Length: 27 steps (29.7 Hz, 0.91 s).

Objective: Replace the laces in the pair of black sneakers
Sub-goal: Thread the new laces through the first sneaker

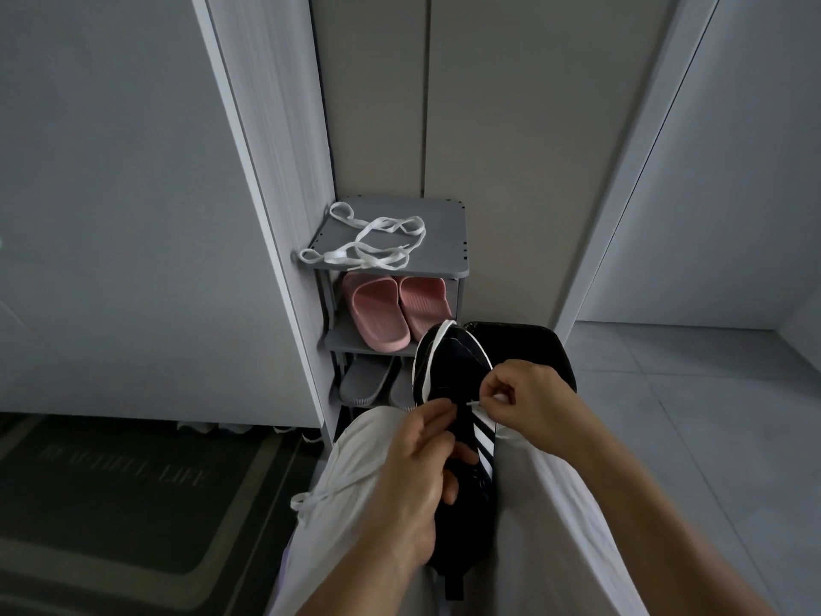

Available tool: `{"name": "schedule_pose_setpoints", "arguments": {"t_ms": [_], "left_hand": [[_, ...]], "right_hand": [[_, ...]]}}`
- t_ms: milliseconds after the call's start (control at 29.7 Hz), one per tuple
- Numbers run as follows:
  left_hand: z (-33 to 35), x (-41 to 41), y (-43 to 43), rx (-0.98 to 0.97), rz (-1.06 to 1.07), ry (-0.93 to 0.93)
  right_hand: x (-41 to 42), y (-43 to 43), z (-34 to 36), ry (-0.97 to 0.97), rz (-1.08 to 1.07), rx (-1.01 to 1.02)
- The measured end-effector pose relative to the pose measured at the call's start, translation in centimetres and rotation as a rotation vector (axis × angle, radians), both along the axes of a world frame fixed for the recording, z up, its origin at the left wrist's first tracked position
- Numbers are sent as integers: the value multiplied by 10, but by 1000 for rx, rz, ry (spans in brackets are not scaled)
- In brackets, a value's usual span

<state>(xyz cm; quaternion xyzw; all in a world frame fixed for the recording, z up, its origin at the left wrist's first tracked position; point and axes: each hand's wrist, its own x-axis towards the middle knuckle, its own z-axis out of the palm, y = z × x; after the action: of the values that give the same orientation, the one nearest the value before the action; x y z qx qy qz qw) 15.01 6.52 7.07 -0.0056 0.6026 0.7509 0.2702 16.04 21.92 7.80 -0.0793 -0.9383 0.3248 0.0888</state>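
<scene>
Sneaker (pixel 448 371), black with a white sole rim and white side stripes, was recorded in the head view lodged toe-outward between the seated person's pale-trousered legs. It was steadied by the left hand (pixel 422 455), whose fingers (pixel 437 413) were curled against the upper beside the eyelets. A white lace tip (pixel 474 405) was pinched between the fingers (pixel 494 393) of the right hand (pixel 528 395), just above the eyelet row. Loose white laces (pixel 377 242), flat and woven, were noted in a tangle on top of the grey shoe rack (pixel 444 224), well apart from the work.

Risks were assessed as follows. The limp lace could be twisted or frayed if forced against the knit upper. An eyelet could be missed in the dim light. The sneaker could be tipped off the lap if the left grip were relaxed. Whether the dark glossy object (pixel 533 344) behind was the second sneaker could not be established.
</scene>
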Motion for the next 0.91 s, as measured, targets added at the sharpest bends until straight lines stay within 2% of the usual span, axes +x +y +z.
{"name": "schedule_pose_setpoints", "arguments": {"t_ms": [471, 639, 773, 908], "left_hand": [[-2, 7, -5, 14, 14, 12], [0, 12, -3, 104, 6, -53], [0, 10, -1, 218, 67, -127], [-3, 10, 2, 235, 90, -140]], "right_hand": [[-1, 1, 8, -1, 5, -82], [2, -1, 7, -6, 26, -46], [0, 0, 7, 3, 51, 69], [-2, 1, 6, -3, 85, 107]]}}
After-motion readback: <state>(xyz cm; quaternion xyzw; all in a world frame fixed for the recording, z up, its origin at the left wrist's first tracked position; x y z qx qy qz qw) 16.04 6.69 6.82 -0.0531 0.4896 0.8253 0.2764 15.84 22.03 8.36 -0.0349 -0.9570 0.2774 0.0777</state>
